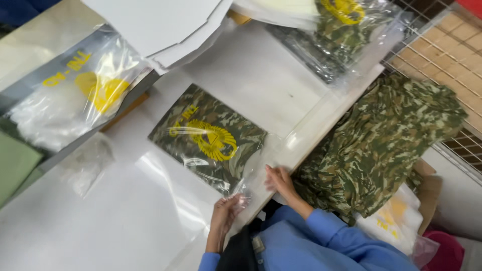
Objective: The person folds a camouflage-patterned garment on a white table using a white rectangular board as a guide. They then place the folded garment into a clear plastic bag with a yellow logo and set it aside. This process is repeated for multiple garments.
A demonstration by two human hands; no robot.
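Observation:
A folded camouflage garment in a clear plastic bag [208, 136] with a yellow emblem lies on the white table [125, 216]. My left hand [226, 211] pinches the bag's near open end at the table edge. My right hand [279, 180] rests on the same end of the bag, fingers flat on the plastic. Both arms wear blue sleeves.
A pile of loose camouflage garments [381, 140] lies to the right beside a wire rack [442, 45]. Empty printed bags [85, 95] lie at the left, bagged garments [341, 30] at the top, white card sheets [165, 25] at the back.

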